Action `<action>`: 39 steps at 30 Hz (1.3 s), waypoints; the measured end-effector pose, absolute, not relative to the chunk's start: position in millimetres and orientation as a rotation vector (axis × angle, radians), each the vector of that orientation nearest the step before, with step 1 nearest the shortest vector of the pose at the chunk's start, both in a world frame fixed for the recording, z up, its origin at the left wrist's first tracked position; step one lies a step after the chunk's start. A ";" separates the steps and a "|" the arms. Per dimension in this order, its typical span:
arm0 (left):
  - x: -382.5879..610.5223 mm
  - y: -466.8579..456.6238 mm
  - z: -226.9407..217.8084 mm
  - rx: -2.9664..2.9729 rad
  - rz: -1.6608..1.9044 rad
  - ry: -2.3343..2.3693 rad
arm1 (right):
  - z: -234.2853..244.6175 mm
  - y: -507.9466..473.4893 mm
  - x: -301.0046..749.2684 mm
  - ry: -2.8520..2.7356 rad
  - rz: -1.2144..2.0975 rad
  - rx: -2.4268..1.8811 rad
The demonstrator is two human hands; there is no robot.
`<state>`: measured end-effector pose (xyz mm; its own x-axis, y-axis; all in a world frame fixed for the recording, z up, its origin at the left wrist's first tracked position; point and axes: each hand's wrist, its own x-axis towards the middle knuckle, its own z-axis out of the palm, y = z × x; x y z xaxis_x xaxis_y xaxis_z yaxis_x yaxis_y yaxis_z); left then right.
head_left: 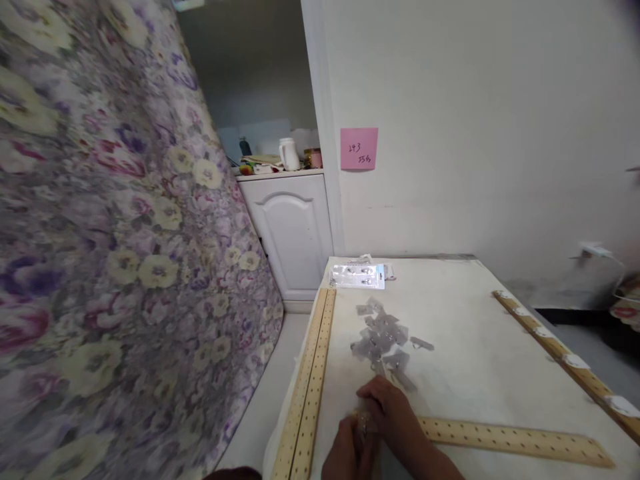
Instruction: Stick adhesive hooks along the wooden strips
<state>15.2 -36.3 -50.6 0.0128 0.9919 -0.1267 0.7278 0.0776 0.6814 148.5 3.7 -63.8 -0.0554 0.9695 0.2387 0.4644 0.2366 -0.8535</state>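
Close to the table's near side, my left hand (344, 452) and my right hand (395, 412) meet with fingers closed. Between them is a small clear plastic packet (365, 421) with something shiny in it; the fingers hide most of it. Just beyond my right hand lies a loose pile of similar small clear packets (383, 337), with small metal pieces showing in some. One packet (421, 344) lies apart to the right of the pile. Beside my right wrist is a perforated wooden strip (515, 441).
Two more perforated wooden strips (311, 380) run along the white table's left edge. White pieces sit on a wooden strip (543, 333) at the right edge. Blister packs (357, 276) lie at the far left corner. A floral curtain (140, 253) hangs at left; a white cabinet (290, 233) stands behind.
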 end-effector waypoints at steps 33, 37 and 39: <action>14.1 -34.1 -47.8 1.716 0.522 1.746 | -44.3 -9.5 148.1 -1.694 0.708 -1.385; 14.2 -34.3 -49.0 1.710 0.580 1.733 | -45.8 -8.5 148.4 -1.689 0.733 -1.389; 13.9 -34.9 -50.9 1.704 0.619 1.736 | -46.5 -7.6 148.9 -1.693 0.738 -1.389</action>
<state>13.9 -34.9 -50.9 0.0261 0.9940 -0.1058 0.7029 0.0570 0.7090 148.9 -7.6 -46.5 -0.0694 0.9731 0.2198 0.5016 0.2245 -0.8355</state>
